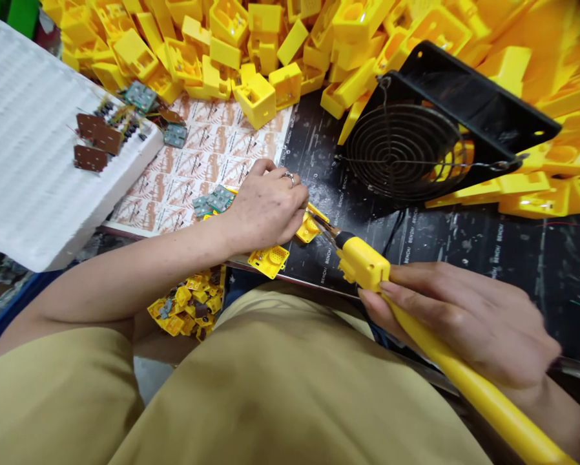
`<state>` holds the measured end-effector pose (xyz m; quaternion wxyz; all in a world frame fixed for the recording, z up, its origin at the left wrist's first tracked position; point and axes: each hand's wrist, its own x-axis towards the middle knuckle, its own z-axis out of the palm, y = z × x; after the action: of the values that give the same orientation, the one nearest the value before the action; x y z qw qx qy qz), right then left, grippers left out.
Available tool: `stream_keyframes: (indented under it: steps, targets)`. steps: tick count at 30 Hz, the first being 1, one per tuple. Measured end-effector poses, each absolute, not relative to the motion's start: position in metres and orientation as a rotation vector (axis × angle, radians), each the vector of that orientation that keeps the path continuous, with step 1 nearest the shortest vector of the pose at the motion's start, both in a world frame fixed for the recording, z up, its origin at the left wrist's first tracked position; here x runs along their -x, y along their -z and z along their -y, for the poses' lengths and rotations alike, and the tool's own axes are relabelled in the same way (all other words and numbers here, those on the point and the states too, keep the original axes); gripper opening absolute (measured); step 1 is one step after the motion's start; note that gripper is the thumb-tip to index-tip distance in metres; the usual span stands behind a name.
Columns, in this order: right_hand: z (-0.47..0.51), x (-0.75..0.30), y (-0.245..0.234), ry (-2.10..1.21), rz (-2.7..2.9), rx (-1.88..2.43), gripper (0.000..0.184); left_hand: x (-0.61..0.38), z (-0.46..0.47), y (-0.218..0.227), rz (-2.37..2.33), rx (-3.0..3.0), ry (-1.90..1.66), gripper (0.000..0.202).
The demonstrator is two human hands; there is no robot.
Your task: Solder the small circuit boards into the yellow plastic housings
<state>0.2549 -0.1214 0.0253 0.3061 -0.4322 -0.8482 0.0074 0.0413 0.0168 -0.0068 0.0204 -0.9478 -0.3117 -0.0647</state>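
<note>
My right hand [469,323] is closed around the yellow handle of a soldering iron [365,261]. Its metal tip points left, toward a small yellow plastic casing [308,229] on the black bench. Over that casing, my left hand [270,206] has its fingers bent and pressed together, with a ring on one finger. What the left fingers hold is hidden beneath the hand. Just left of it lie small green circuit boards [214,201], partly covered by the hand. A yellow cover with speaker holes [270,260] rests at the bench edge below the left wrist.
Yellow casings [256,100] are heaped across the back. A black fan with a wire guard [406,152] stands at the right. On the left, a white foam block [42,135] carries brown boards [99,132]. More yellow parts [193,303] lie below the bench edge.
</note>
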Motion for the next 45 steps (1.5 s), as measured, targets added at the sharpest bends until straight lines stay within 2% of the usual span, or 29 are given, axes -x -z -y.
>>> stream_keyframes:
  steps: [5,8,16,20,25,32,35,37,38,41,45]
  targets:
    - [0.126,-0.260,-0.031,-0.044,2.158,1.351,0.005,-0.041,-0.018,0.007,0.941,2.947,0.209,0.026]
    - [0.126,-0.259,-0.030,-0.058,2.145,1.347,0.011,-0.041,-0.018,0.007,0.953,2.948,0.203,0.026]
    - [0.118,-0.254,-0.021,-0.041,2.198,1.204,0.010,-0.041,-0.017,0.009,0.954,2.925,0.245,0.028]
    - [0.117,-0.254,-0.014,0.002,2.195,1.143,0.026,-0.042,-0.016,0.009,0.948,2.910,0.267,0.027]
    - [0.120,-0.256,-0.029,0.022,2.191,1.242,0.011,-0.040,-0.018,0.012,0.917,2.902,0.284,0.026]
    - [0.109,-0.252,-0.043,0.117,2.244,1.287,0.027,-0.039,-0.020,0.012,0.895,2.927,0.282,0.026]
    - [0.109,-0.258,-0.037,0.113,2.243,1.313,0.021,-0.039,-0.019,0.008,0.915,2.928,0.241,0.026]
    - [0.114,-0.263,-0.031,0.072,2.219,1.279,0.009,-0.039,-0.019,0.007,0.929,2.932,0.210,0.025]
    - [0.118,-0.263,-0.028,0.036,2.185,1.283,0.011,-0.039,-0.018,0.007,0.934,2.934,0.202,0.025]
    - [0.126,-0.256,-0.025,-0.019,2.017,1.457,0.033,-0.041,-0.016,0.010,0.952,2.945,0.205,0.023]
    - [0.133,-0.252,-0.021,0.004,1.912,1.668,0.034,-0.039,-0.018,0.003,1.041,3.028,0.210,0.023]
